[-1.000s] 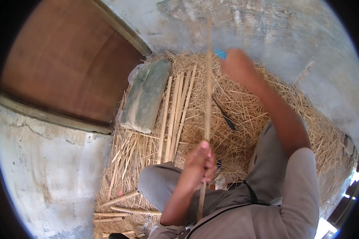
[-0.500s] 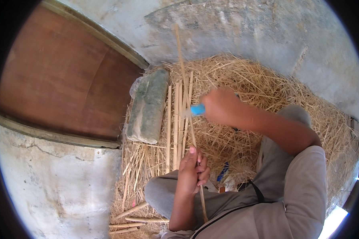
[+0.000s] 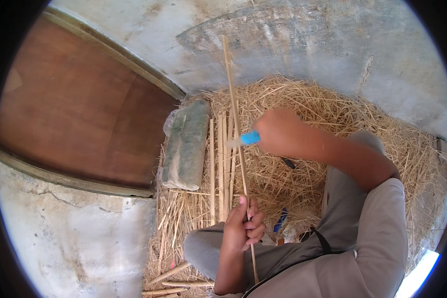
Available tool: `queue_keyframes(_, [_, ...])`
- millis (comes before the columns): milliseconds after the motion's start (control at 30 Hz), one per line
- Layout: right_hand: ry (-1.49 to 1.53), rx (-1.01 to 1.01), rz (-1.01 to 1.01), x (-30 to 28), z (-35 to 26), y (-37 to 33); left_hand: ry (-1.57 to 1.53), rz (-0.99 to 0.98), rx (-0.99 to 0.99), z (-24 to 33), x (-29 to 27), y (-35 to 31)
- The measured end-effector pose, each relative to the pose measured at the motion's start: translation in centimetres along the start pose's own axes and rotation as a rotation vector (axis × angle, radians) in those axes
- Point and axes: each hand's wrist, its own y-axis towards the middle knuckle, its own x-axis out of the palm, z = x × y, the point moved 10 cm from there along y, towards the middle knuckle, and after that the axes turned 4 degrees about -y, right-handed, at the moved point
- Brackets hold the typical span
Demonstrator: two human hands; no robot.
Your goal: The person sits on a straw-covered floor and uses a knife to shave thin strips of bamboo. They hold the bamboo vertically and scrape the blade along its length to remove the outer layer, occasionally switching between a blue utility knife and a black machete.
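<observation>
Gripping: left hand (image 3: pixel 240 227) closed round stick (image 3: pixel 234 102) | right hand (image 3: pixel 281 133), above-right of left, clamped on knife (image 3: pixel 250 137), blade (image 3: pixel 233 143) across stick | slats (image 3: pixel 212 171) left of right hand

At the lower centre of the frame, the left hand (image 3: pixel 243 227) gripped a long thin stick (image 3: pixel 233 89), while just above centre the right hand (image 3: pixel 281 130) held a blue-handled blade (image 3: pixel 250 137) across it, over loose straw (image 3: pixel 308 109).
</observation>
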Motion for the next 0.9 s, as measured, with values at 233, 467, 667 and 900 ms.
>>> queue_keyframes(233, [0.063, 0.294, 0.315, -4.4, 8.7, 1.2, 0.261, 0.051, -0.016, -1.2, 2.0, 0.0])
queue_keyframes(467, [0.172, 0.341, 0.354, -5.7, 12.1, 1.6, 0.251, 0.01, -0.098, -2.3, 2.1, -0.5])
queue_keyframes(667, [0.094, 0.092, 0.077, -1.1, 1.9, -0.2, 0.296, 0.091, 0.005, -0.2, 0.6, -0.3])
queue_keyframes(900, [0.063, 0.464, 0.253, -5.4, 14.6, 2.6, 0.318, 0.087, -0.118, -2.5, 2.1, 0.0])
